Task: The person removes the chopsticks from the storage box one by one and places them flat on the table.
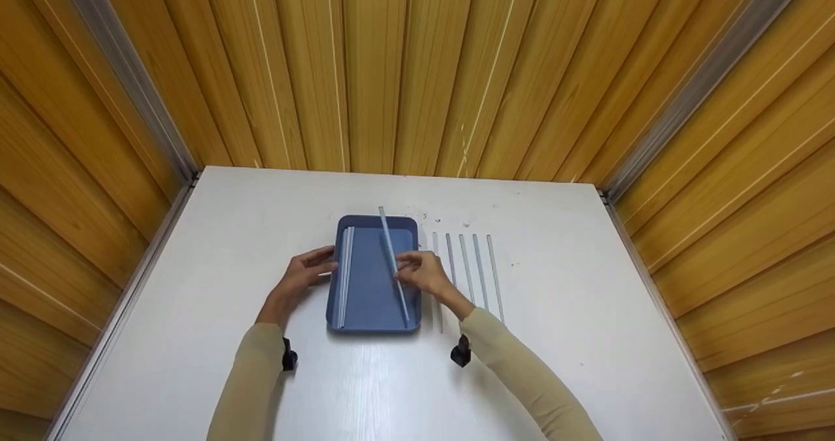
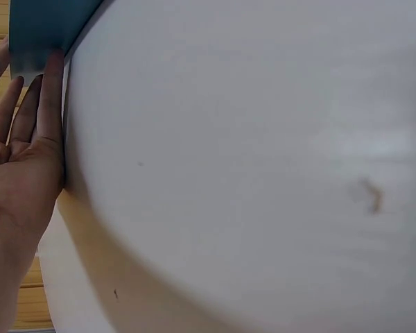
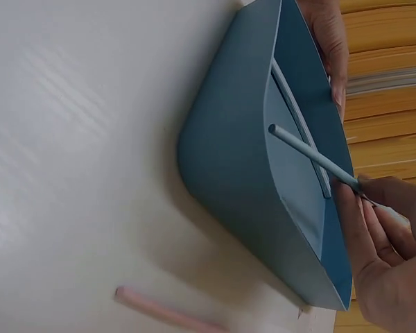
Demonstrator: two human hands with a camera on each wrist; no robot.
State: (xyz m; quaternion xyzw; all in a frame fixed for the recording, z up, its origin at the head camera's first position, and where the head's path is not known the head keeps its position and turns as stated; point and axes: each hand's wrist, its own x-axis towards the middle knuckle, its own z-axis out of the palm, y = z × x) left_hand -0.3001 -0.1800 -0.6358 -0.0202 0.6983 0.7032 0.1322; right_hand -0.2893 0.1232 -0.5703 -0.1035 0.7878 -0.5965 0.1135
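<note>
A white tabletop [image 1: 365, 389] adjoins wood-grain panels [image 1: 372, 69]. The left hand [image 1: 303, 273], fingers extended, touches the left wall of a blue tray [image 1: 372, 297]; the right hand [image 1: 423, 273] pinches a straw [image 1: 387, 233], tilted above the tray. White straws [image 1: 346, 278] lie inside along that wall; a spaced row of straws [image 1: 466, 259] lies right of the tray.

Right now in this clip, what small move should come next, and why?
Probably lower the held straw into the blue tray, parallel to the straws lying there: the right hand pinches it at a slant over the tray's bare floor, while the left hand touches the tray's side.
</note>
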